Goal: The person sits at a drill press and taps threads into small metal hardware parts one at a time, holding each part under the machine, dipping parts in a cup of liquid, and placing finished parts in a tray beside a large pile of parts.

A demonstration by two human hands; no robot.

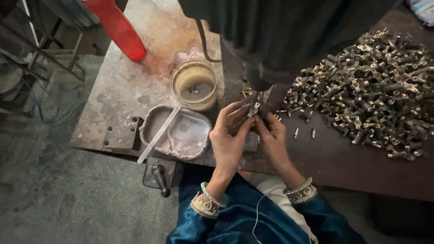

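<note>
One head-worn camera looks steeply down from above the person's lap, facing forward across the table (135, 86). It sits close, framing the table's near edge and the floor at left.

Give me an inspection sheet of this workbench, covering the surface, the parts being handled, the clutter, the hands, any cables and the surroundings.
Surface: worn, stained metal bench, reddish patch near the top.
Job's things: small metal fitting held under the dark machine; large heap of similar fittings to the right, a few loose ones beside it.
Clutter: glass jar with yellowish residue; shallow tray with milky liquid and a flat metal strip across it; red plastic object; black lever handle at the bench edge.
Hands: left hand and right hand both pinch the fitting.
Cables: black cable hanging from the machine; thin white cord over the lap.
Surroundings: grey concrete floor; metal frame at left.
</note>
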